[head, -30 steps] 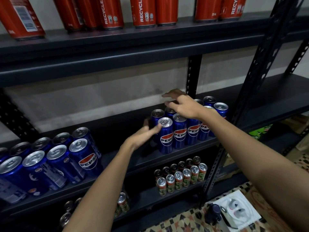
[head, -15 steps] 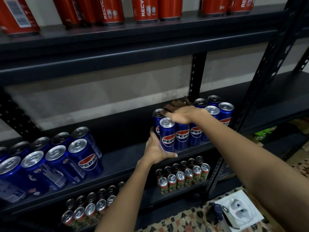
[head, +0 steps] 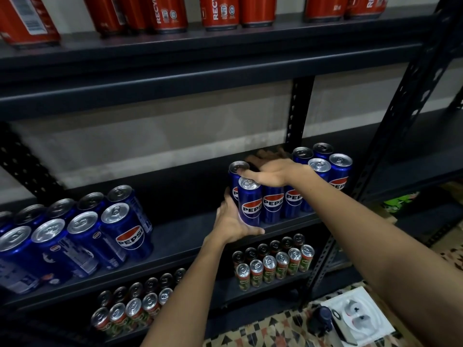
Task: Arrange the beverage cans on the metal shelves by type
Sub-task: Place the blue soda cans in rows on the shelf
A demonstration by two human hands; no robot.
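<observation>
While the left hand [head: 234, 221] cups the slim Pepsi cans [head: 265, 199] and the flat right hand [head: 271, 171] presses their tops, they need sliding together along the shelf [head: 175, 244].

dim indoor light, glare on can tops, wide-angle edge distortion
</observation>
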